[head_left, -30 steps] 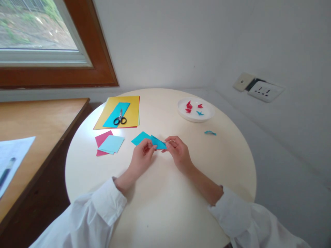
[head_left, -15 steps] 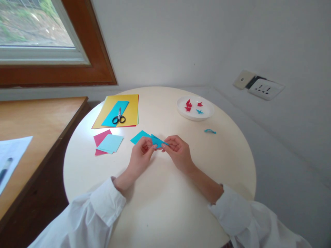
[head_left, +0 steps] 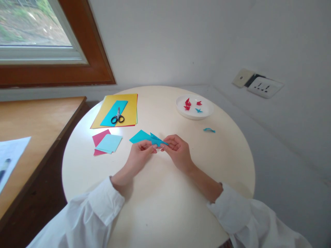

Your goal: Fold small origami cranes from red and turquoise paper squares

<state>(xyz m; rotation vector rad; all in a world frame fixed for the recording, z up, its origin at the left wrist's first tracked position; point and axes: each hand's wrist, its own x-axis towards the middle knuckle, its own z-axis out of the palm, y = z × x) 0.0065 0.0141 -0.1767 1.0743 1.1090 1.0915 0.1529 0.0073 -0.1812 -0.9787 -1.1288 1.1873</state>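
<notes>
Between my two hands is a small piece of folded blue paper, with pointed flaps rising at its left and right ends. My left hand pinches its lower left edge between thumb and fingers. The thumb and fingertips of my right hand close on its right end. Just behind my left hand lies a flat sheet of blue paper, its near part hidden by the fingers. To the left, pale blue squares overlap pink paper squares.
Black-handled scissors rest on a blue strip over yellow sheets at the back left. A white plate at the back right holds small red and blue folded figures. Near it lies a narrow blue paper piece.
The folded paper has turned slightly in my fingers, and its flaps now stand further apart. My left fingers have shifted a little lower on it. The view has moved slightly.
</notes>
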